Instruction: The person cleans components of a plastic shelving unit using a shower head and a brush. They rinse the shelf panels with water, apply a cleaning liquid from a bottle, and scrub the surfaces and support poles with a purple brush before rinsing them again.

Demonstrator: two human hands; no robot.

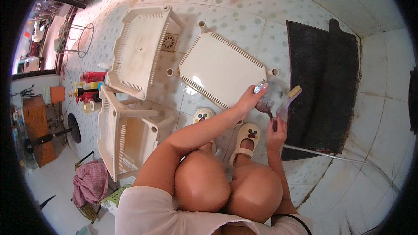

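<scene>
In front of my knees I hold a round, shiny vessel, seemingly a metal ladle or small pan (268, 97). My left hand (250, 100) grips its rim from the left. My right hand (277, 133) is closed around its dark handle, and a brush with a pale purple handle and yellowish bristles (295, 92) sticks up beside that hand. Whether the right fingers also pinch the brush is hard to tell. Beyond and left of the vessel, a wet cream plastic rack shelf (223, 68) lies on the tiles, with round leg sockets at its corners.
Two more cream plastic rack parts stand left, a tray-like shelf (138, 49) and one on its side (112, 137). Bottles (93, 77) cluster beside them. A floor drain (168, 42) lies between shelves. A black mat (321, 88) lies right, with a hose (326, 154) near its lower edge.
</scene>
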